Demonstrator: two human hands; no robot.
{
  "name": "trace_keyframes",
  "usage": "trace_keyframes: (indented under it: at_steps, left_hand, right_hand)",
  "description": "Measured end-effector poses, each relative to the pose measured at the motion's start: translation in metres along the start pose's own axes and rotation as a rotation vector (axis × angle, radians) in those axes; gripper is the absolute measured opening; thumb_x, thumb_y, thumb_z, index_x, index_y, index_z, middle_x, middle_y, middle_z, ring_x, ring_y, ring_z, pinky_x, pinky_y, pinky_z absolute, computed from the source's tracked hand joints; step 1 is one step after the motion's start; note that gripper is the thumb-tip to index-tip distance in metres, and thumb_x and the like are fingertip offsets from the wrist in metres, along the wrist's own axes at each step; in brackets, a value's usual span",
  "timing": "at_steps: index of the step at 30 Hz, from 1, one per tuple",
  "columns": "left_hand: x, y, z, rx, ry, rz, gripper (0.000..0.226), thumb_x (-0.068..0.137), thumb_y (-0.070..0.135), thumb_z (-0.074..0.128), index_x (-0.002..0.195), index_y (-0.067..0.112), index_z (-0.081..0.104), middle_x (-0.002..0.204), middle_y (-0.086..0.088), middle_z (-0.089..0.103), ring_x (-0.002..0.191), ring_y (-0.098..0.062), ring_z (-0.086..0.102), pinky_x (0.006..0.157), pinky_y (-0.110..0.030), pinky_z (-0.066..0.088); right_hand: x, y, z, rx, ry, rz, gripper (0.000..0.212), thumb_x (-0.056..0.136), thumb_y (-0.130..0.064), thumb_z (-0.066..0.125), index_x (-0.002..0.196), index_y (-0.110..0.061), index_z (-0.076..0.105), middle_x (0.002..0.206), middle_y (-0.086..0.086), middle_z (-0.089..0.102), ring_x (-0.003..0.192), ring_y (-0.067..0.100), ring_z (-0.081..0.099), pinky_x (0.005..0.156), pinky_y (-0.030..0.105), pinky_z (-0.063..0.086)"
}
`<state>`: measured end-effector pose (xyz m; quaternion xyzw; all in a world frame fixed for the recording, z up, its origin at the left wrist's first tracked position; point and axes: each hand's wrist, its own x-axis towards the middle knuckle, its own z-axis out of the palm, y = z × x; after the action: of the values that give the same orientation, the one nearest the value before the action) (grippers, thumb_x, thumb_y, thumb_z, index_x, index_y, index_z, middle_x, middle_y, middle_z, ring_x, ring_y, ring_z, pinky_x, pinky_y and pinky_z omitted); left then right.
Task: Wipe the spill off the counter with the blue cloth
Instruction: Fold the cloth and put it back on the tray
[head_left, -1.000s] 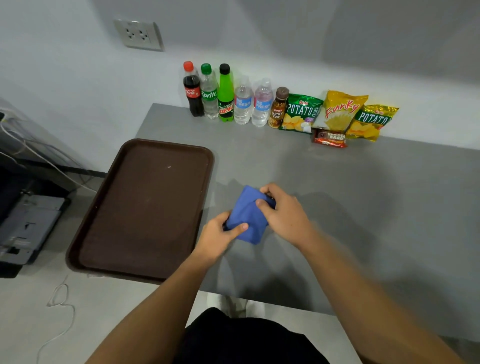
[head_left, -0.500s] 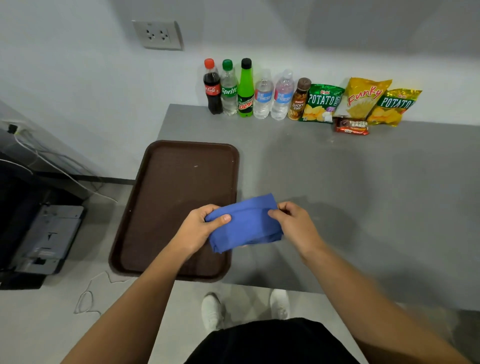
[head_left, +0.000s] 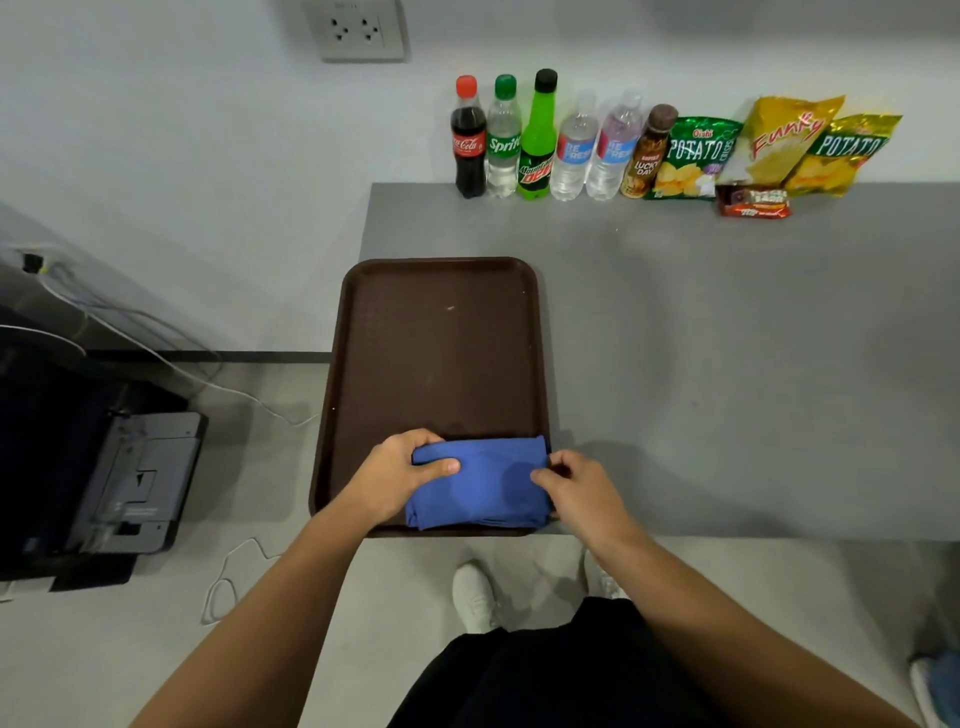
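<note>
A folded blue cloth (head_left: 483, 483) lies on the near end of a brown tray (head_left: 441, 353), which sits at the left end of the grey counter (head_left: 727, 364). My left hand (head_left: 395, 473) grips the cloth's left edge, thumb on top. My right hand (head_left: 576, 493) pinches its right edge. A darker damp patch shows on the cloth. I see no spill on the counter.
Several drink bottles (head_left: 535, 140) and snack bags (head_left: 779, 145) line the wall at the back of the counter. A wall socket (head_left: 356, 28) is above. A dark machine (head_left: 104, 478) and cables sit on the floor to the left. My white shoes (head_left: 472, 592) stand below the counter edge.
Both hands carried the cloth leftward from the counter onto the near end of the tray, spreading it from a bunched wad into a flat fold. The view shifted left too.
</note>
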<state>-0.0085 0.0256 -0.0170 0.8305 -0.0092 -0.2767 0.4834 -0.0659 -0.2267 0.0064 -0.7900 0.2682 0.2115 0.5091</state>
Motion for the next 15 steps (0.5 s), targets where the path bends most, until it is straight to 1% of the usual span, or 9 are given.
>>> trace_keyframes:
  at_steps: [2, 3, 4, 5, 7, 8, 10, 12, 15]
  left_hand:
    - [-0.0009, -0.0016, -0.0027, 0.050, 0.001, -0.007, 0.017, 0.087, 0.038, 0.082, 0.099, 0.031, 0.072, 0.094, 0.014, 0.076, 0.091, -0.003, 0.071, 0.078, -0.022, 0.053]
    - [-0.0007, -0.0019, -0.0039, 0.074, 0.001, -0.013, 0.019, 0.087, 0.039, 0.082, 0.100, 0.031, 0.071, 0.096, 0.013, 0.076, 0.092, -0.003, 0.071, 0.079, -0.021, 0.054]
    - [-0.0004, -0.0016, -0.0047, 0.101, 0.001, -0.020, 0.020, 0.086, 0.039, 0.082, 0.101, 0.031, 0.070, 0.096, 0.013, 0.075, 0.091, -0.003, 0.070, 0.079, -0.020, 0.054]
    - [0.0000, -0.0014, -0.0051, 0.132, 0.006, -0.027, 0.021, 0.086, 0.039, 0.082, 0.100, 0.031, 0.070, 0.096, 0.013, 0.075, 0.090, -0.002, 0.070, 0.077, -0.019, 0.054]
    - [0.0012, -0.0008, -0.0050, 0.186, 0.017, -0.020, 0.020, 0.086, 0.038, 0.082, 0.099, 0.030, 0.068, 0.093, 0.012, 0.074, 0.087, -0.002, 0.070, 0.074, -0.018, 0.055]
    - [0.0015, 0.0001, -0.0045, 0.214, 0.022, -0.006, 0.019, 0.087, 0.037, 0.081, 0.098, 0.028, 0.068, 0.092, 0.012, 0.074, 0.086, -0.003, 0.069, 0.074, -0.020, 0.056]
    - [0.0021, 0.0021, -0.0033, 0.306, 0.036, 0.039, 0.018, 0.089, 0.036, 0.079, 0.098, 0.025, 0.068, 0.091, 0.009, 0.072, 0.084, -0.007, 0.068, 0.075, -0.027, 0.057]
    - [0.0023, 0.0019, -0.0012, 0.444, 0.065, 0.096, 0.020, 0.090, 0.037, 0.076, 0.100, 0.022, 0.068, 0.093, 0.006, 0.067, 0.085, -0.014, 0.065, 0.077, -0.035, 0.056]
    - [0.0021, 0.0037, 0.0008, 0.582, 0.087, 0.125, 0.027, 0.091, 0.042, 0.074, 0.109, 0.022, 0.068, 0.101, 0.005, 0.057, 0.095, -0.018, 0.061, 0.081, -0.038, 0.055]
  right_hand:
    - [-0.0027, 0.0014, 0.0042, -0.089, 0.022, -0.051, 0.015, 0.094, -0.024, 0.068, 0.081, -0.031, 0.062, 0.078, -0.006, 0.069, 0.069, 0.012, 0.065, 0.063, 0.024, 0.052]
    - [-0.0040, 0.0017, 0.0059, -0.137, 0.033, -0.072, 0.014, 0.094, -0.026, 0.067, 0.082, -0.031, 0.062, 0.078, -0.008, 0.070, 0.068, 0.009, 0.065, 0.058, 0.018, 0.048]
    - [-0.0049, 0.0025, 0.0072, -0.188, 0.047, -0.089, 0.011, 0.094, -0.028, 0.066, 0.084, -0.030, 0.064, 0.078, -0.007, 0.071, 0.068, 0.009, 0.066, 0.056, 0.017, 0.047]
    - [-0.0062, 0.0027, 0.0082, -0.239, 0.061, -0.102, 0.008, 0.094, -0.028, 0.066, 0.087, -0.027, 0.066, 0.079, -0.005, 0.073, 0.070, 0.011, 0.067, 0.059, 0.020, 0.049]
    - [-0.0076, 0.0028, 0.0101, -0.324, 0.088, -0.131, 0.010, 0.096, -0.029, 0.065, 0.093, -0.019, 0.067, 0.079, 0.001, 0.074, 0.073, 0.017, 0.069, 0.068, 0.032, 0.054]
    - [-0.0078, 0.0026, 0.0108, -0.354, 0.097, -0.144, 0.011, 0.096, -0.029, 0.065, 0.095, -0.018, 0.067, 0.078, 0.003, 0.074, 0.073, 0.020, 0.069, 0.071, 0.036, 0.057]
    - [-0.0074, 0.0024, 0.0110, -0.418, 0.109, -0.165, 0.013, 0.098, -0.028, 0.064, 0.101, -0.016, 0.065, 0.080, 0.005, 0.073, 0.078, 0.024, 0.069, 0.077, 0.040, 0.057]
    - [-0.0054, 0.0042, 0.0106, -0.485, 0.115, -0.193, 0.017, 0.100, -0.026, 0.062, 0.112, -0.015, 0.061, 0.086, 0.006, 0.073, 0.085, 0.026, 0.069, 0.078, 0.040, 0.057]
    - [-0.0030, 0.0053, 0.0068, -0.572, 0.126, -0.233, 0.023, 0.102, -0.021, 0.059, 0.124, -0.015, 0.057, 0.098, 0.005, 0.072, 0.088, 0.024, 0.068, 0.075, 0.033, 0.054]
